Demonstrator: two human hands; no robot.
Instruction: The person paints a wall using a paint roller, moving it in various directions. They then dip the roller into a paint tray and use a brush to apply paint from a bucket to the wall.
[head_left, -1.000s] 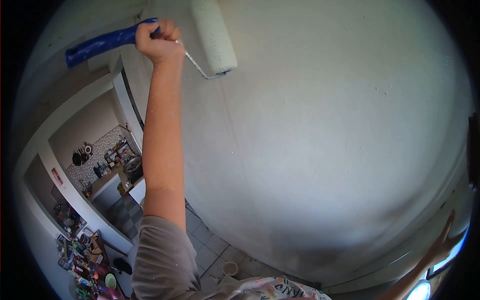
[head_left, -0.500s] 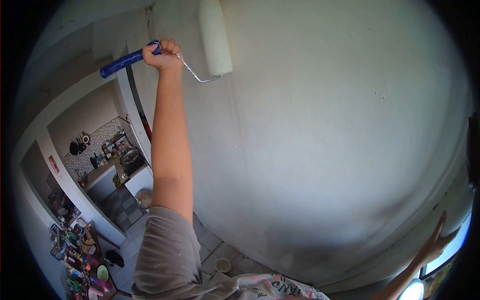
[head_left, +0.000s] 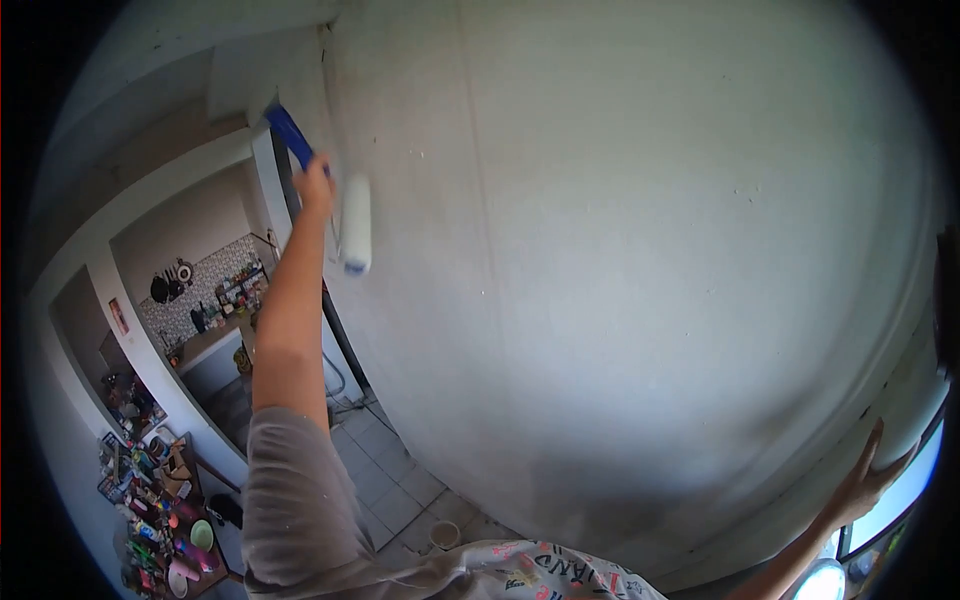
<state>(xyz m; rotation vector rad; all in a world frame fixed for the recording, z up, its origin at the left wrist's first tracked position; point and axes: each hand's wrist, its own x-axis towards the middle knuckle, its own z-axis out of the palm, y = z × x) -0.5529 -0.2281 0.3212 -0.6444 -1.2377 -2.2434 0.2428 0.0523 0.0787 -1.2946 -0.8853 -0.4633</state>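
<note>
With my left arm stretched up and forward, my left hand (head_left: 316, 186) is closed around the blue handle of a paint roller (head_left: 356, 224). The roller's pale, fluffy sleeve hangs nearly upright against the left part of the wall (head_left: 600, 250), near the doorway edge; whether it presses on the wall is hard to tell. The wire frame is partly hidden behind the hand. At the lower right, my right hand (head_left: 866, 487) has its fingers spread and rests by the window edge, holding nothing visible.
A small bucket (head_left: 444, 534) stands on the tiled floor (head_left: 385, 480) below the wall. A table crowded with bottles and a green bowl (head_left: 201, 535) is at lower left. Beyond the openings, a kitchen counter (head_left: 215, 340) and hanging pans (head_left: 160, 289) show. A window (head_left: 895, 500) lies at right.
My left hand has brought the roller down and to the left, from high on the wall toward the doorway edge. The handle now tilts more steeply. My right hand has barely moved.
</note>
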